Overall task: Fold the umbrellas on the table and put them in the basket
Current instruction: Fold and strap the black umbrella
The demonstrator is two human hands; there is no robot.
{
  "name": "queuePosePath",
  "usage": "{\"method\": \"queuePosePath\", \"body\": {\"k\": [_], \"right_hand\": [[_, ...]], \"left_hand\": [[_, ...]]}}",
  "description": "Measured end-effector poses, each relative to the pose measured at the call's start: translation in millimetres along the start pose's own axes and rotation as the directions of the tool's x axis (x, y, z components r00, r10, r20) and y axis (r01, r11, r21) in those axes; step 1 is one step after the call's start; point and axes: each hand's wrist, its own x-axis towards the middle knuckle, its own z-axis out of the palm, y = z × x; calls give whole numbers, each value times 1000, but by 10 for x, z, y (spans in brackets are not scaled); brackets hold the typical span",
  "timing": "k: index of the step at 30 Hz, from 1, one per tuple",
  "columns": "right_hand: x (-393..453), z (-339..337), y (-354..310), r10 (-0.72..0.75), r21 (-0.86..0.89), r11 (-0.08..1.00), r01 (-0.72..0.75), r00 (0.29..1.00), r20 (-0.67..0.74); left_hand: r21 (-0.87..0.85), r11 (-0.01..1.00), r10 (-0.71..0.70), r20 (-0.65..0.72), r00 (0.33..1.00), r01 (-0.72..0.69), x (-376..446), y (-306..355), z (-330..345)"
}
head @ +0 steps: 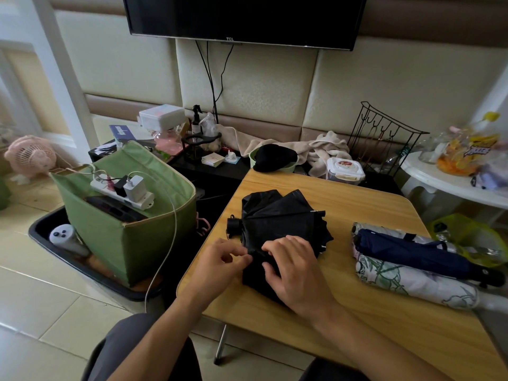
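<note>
The letters "TCL" are read on the bottom edge of a television [244,17] at twelve o'clock.

Both hands [220,259] [291,268] pinch black umbrella [280,221] fabric on wooden table [371,312].
</note>
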Motion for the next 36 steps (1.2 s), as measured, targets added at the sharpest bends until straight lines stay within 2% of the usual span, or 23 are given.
{"method": "queuePosePath", "body": {"k": [4, 7, 10, 14, 17, 20, 25, 27, 29, 33, 36], "right_hand": [[-38, -60, 42, 62, -110, 992, -59, 998, 32], [-68, -93, 91, 39, -125, 992, -33, 998, 42], [-98, -89, 131, -36, -64, 997, 46, 988, 147], [-128, -99, 141, -104, -24, 993, 117, 943, 317], [-119, -166, 107, 6, -88, 996, 28, 932, 363], [-121, -231, 121, 85, -178, 984, -24, 935, 344], [-73, -379, 181, -3, -188, 980, 58, 960, 280], [-65, -395, 169, -42, -158, 983, 93, 953, 299], [-96, -365, 171, -36, -97, 992, 82, 914, 404], [-184, -292, 264, -49, 0, 998, 63, 771, 634], [-165, -341, 262, -53, 26, 998, 49, 709, 703]], "left_hand": [[-2, 1000, -15, 15, 1000, 15, 18, -17, -17], [38, 999, -31, 62, 998, 28, 7, 18, -24], [101, 994, -53, 148, 987, 39, -22, 42, -6], [273, 962, -7, 144, 990, -33, 9, -32, 14], [232, 971, -81, 118, 990, 52, 42, -58, 21], [161, 980, -134, 98, 986, 117, 39, -49, 26], [76, 986, -156, 117, 981, 148, 20, -20, 21], [13, 986, -168, 123, 978, 167, 14, -9, 8], [26, 986, -164, 121, 979, 162, 14, -5, 2], [288, 956, -89, 98, 991, 57, 8, -32, 26], [338, 939, 36, 79, 996, -61, -19, -45, 2]]}}
